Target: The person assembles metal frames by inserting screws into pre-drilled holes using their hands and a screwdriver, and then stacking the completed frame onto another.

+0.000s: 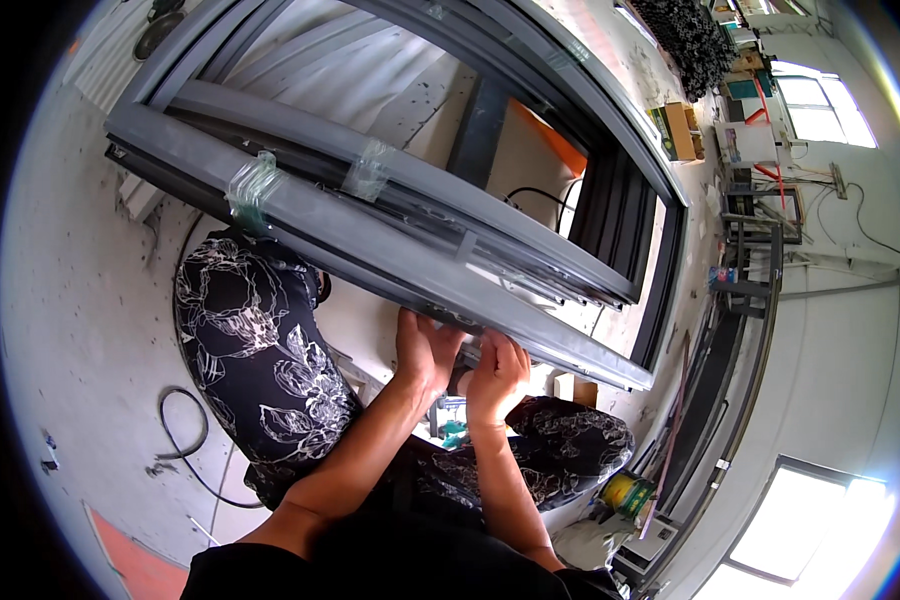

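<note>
A large grey metal window frame [310, 220] lies slanted across the view in front of me, with clear tape [255, 190] wrapped around its near bar. My left hand [427, 352] is up against the lower side of that bar, fingers bent and their tips partly hidden by it. Just to its right, my right hand [498, 380] is closed, with its curled fingers touching the same near edge. Whatever small thing lies between the fingers of either hand is hidden. Both hands are close together, above my patterned trousers [260, 340].
A black cable [185, 450] loops on the floor at left. Cardboard boxes [680, 132] stand beyond the frame. Along the right wall are a dark metal rack [755, 270] and long bars. A yellow-green roll [625, 495] sits beside my right knee.
</note>
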Demonstrator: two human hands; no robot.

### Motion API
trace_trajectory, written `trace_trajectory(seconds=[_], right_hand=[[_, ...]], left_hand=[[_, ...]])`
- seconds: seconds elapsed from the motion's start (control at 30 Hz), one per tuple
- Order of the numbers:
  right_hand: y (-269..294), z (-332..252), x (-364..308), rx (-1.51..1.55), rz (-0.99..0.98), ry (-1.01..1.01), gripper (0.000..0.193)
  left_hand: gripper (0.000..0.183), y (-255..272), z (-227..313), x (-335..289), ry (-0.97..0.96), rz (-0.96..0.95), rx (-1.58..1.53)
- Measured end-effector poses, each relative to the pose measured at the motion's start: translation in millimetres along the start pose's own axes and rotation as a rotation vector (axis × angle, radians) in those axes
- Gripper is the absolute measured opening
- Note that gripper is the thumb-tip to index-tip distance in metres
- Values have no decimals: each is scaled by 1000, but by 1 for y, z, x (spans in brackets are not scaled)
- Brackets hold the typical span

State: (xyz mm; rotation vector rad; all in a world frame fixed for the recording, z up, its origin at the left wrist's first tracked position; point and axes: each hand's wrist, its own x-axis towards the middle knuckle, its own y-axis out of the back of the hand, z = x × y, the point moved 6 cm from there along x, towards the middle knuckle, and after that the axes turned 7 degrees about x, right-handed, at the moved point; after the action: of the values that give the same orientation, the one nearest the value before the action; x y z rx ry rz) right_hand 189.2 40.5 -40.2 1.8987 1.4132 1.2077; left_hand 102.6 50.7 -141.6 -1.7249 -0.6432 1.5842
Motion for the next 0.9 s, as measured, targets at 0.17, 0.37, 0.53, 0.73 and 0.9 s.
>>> trace_trajectory(seconds=[0.17,0.37,0.53,0.73,0.9], right_hand=[[-3,2,-5,9,25,-7,13],[-5,5,-9,5,76,9,13],[-11,25,-16,240,111,-333,9],[-11,22,-15,202,91,-384,8],[-8,12,-12,59,45,-215,8]], left_hand=[[36,-2,0,-2,6,-7,-7],[37,-1,0,-1,28,8,-23],[39,0,0,0,11,25,4],[39,2,-2,2,14,36,-3],[39,-1,-1,-1,8,47,-5]])
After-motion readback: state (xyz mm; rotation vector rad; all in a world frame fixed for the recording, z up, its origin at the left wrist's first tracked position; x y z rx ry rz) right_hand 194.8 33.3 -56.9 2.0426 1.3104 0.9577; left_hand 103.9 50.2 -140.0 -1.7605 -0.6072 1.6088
